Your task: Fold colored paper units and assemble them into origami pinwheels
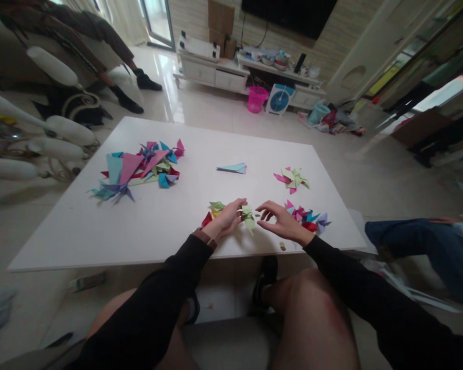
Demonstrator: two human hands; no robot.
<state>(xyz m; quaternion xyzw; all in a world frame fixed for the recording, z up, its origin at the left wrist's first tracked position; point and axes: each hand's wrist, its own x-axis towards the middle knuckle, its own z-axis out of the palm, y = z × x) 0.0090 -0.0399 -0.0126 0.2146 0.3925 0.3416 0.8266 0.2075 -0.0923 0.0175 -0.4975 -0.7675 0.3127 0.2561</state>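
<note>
My left hand is closed in a pinch on a light green folded paper piece just above the white table. More folded pieces in green, yellow and red lie under and behind that hand. My right hand hovers just right of the green piece with fingers spread and curled, holding nothing. A small heap of pink, red and blue folded papers lies right behind my right hand.
A large pile of coloured folded papers sits at the table's left. A blue folded triangle and a pink-green folded cluster lie farther back. Another person's jeans-clad leg is at right. A TV stand lines the far wall.
</note>
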